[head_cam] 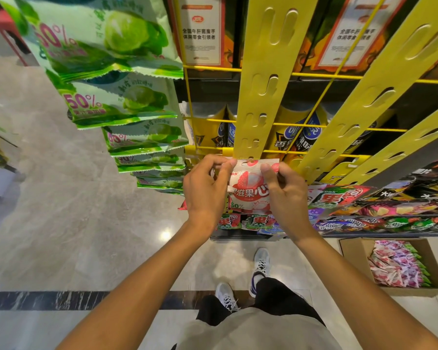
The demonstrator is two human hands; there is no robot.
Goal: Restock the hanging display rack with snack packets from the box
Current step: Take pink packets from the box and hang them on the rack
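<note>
Snack packet [250, 188] pinched at its top corners by left hand [205, 188] and right hand [286, 193], held just under yellow hanging strip [263, 97] to hook its hole; box [349, 248] well below-right of strip.

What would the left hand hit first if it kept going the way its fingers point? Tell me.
Probably the yellow hanging strip just beyond the red snack packet the left hand pinches; depth is unclear.
</note>
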